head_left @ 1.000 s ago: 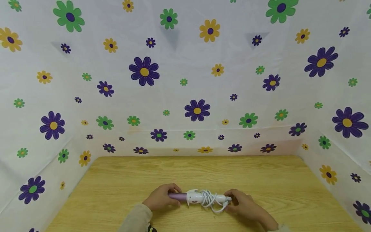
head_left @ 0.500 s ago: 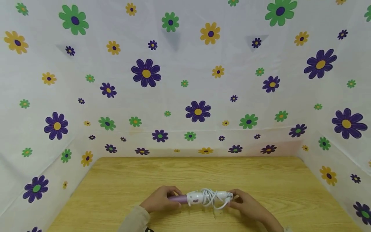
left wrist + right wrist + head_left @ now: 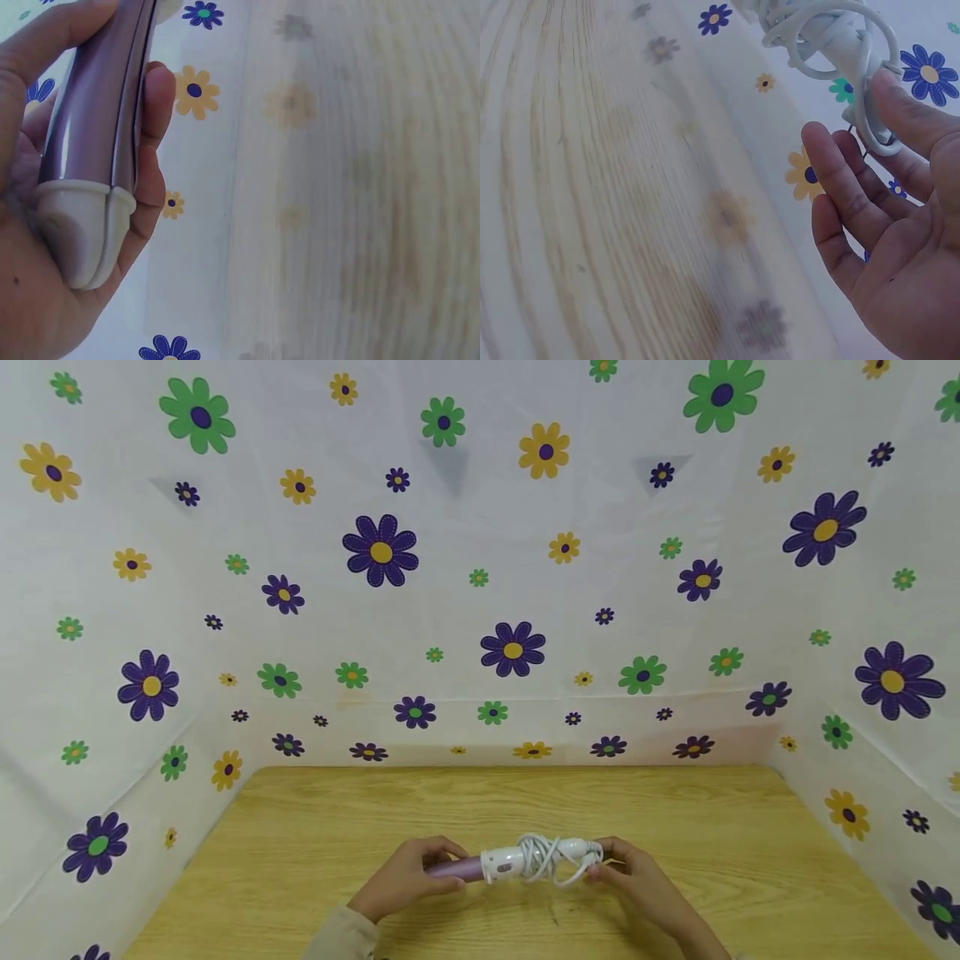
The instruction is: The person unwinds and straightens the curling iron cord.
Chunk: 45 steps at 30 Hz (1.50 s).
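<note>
In the head view, a hair iron [image 3: 504,863] with a purple barrel and white handle spans between both hands, its handle end angled higher. A white cord [image 3: 537,857] is wrapped round the handle. My left hand [image 3: 405,875] grips the barrel. In the left wrist view, the barrel [image 3: 90,120] shows a lengthwise split ending in a cream tip [image 3: 75,232] against the palm. My right hand [image 3: 641,885] pinches the cord end of the handle between thumb and forefinger. The right wrist view shows its other fingers [image 3: 844,180] loosely extended below the cord loops [image 3: 885,45].
The wood-grain table [image 3: 315,810] lies under the hands, with a faint shadow below the iron. White cloth [image 3: 450,610] printed with purple, green and yellow flowers rises at the back and both sides.
The hair iron's handle end has risen and the iron now slants more, up to the right. My left hand has shifted slightly left. Both hands keep their hold, and the head view has shifted a little.
</note>
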### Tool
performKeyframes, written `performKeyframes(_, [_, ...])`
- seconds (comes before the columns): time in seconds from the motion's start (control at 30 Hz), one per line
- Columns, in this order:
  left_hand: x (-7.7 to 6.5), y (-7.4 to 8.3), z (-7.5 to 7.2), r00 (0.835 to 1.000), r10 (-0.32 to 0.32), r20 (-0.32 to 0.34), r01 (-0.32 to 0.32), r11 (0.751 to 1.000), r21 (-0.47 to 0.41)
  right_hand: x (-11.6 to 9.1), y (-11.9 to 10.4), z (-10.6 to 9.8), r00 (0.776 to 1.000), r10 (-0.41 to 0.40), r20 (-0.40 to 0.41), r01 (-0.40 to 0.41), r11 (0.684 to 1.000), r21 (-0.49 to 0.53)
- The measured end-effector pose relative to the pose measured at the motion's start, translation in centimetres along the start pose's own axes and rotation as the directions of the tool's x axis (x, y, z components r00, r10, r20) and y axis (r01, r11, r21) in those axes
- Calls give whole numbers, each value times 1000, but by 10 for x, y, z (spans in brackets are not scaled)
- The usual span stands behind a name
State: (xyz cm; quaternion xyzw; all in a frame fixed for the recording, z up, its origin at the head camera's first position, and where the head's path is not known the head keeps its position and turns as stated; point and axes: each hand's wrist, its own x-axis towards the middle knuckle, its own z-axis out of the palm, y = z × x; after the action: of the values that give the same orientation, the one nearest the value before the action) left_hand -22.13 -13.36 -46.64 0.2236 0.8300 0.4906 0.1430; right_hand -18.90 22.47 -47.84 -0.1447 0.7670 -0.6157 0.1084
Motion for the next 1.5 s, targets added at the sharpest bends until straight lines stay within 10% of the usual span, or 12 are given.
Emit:
performKeyframes(0.93, [1, -4, -5, 997, -74, -22, 75, 997, 36, 6, 5, 13, 990, 58, -131, -81, 980, -182])
performKeyframes(1.5, [2, -9, -8, 997, -53, -47, 55, 998, 41, 5, 6, 20, 972, -113, -207, 79, 983, -168])
